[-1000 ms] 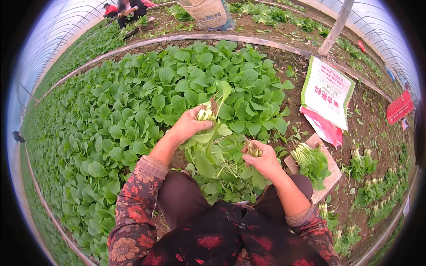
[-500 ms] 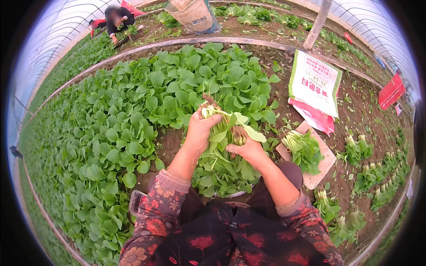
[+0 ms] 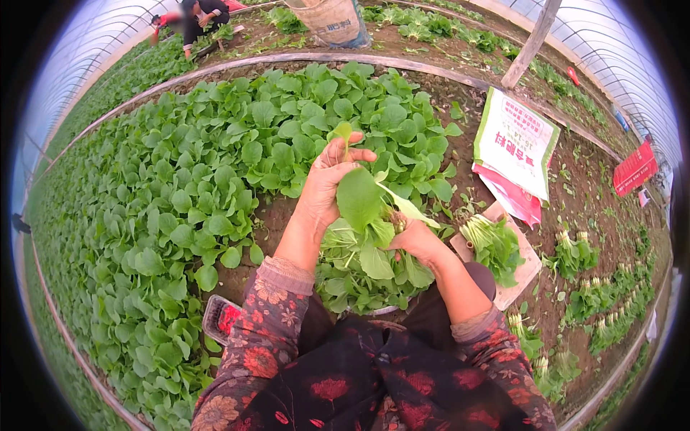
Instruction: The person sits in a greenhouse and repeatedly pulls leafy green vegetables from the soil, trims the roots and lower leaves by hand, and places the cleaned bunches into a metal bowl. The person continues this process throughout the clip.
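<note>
My left hand is raised over the greens, its fingers bent around a small green leaf that pokes up between them. Lower and to the right, my right hand is closed on a leafy green plant, its root end partly hidden by the fingers. A broad leaf spreads between both hands. Beneath them, loose picked greens are heaped in my lap area, over a pale rim that barely shows.
Growing greens fill the left and front. To the right, a board carries a bundle of greens; several more bundles lie on soil. A white fertilizer bag, wooden post, sack-like container, plastic basket and another person are around.
My left hand has let go of the rooted stalks and risen, now with a small leaf in its fingers. The stalks no longer stand up between the hands. My right hand stays low with its plant.
</note>
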Motion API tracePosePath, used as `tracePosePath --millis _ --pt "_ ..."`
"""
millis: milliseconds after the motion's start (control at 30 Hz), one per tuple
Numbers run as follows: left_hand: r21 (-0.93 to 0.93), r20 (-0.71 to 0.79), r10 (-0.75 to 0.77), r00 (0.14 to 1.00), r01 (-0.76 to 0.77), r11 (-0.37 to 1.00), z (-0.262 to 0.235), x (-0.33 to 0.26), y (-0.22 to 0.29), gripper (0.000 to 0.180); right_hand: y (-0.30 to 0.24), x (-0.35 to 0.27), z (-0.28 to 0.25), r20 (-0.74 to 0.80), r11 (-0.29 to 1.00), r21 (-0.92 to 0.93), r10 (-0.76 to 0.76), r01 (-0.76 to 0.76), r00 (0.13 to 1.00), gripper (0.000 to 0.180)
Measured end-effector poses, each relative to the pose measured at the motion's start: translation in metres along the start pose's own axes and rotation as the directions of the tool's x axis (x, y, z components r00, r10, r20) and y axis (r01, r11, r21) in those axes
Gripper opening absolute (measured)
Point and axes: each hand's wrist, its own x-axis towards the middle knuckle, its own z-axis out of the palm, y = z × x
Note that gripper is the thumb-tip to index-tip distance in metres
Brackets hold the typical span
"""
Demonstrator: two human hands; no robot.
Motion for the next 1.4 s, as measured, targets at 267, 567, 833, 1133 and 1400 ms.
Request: tracePosePath --millis 267,567,833,1133,1400 --pt "0.137 -0.143 -0.009 0.990 0.029 0.990 -0.009 0.001 0.021 0.014 0.001 -0.015 -0.033 -0.103 0.996 -0.077 0.046 -0.054 0.994 0.037" --pt "0.969 -0.173 -0.224 0.959 0.125 -0.213 -0.050 -0.003 -0.007 0.041 -0.002 -0.025 -0.052 -0.290 0.991 0.106 -0.049 0.082 0.956 0.039" --pt "0.739 -0.151 -0.001 0.989 0.113 0.664 -0.005 0.003 0.000 0.033 0.002 -0.033 -0.053 -0.155 0.990 0.142 0.034 -0.012 0.987 0.040" --pt "0.453 -0.160 -0.427 0.890 0.450 0.770 0.011 -0.019 -0.032 0.053 0.003 -0.026 -0.047 -0.125 0.967 0.256 0.045 -0.012 0.991 0.046" --pt "0.078 -0.071 -0.246 0.967 0.252 0.965 0.012 -0.017 -0.057 0.024 0.009 -0.016 -0.031 0.037 0.958 0.285 0.018 -0.028 0.999 0.056"
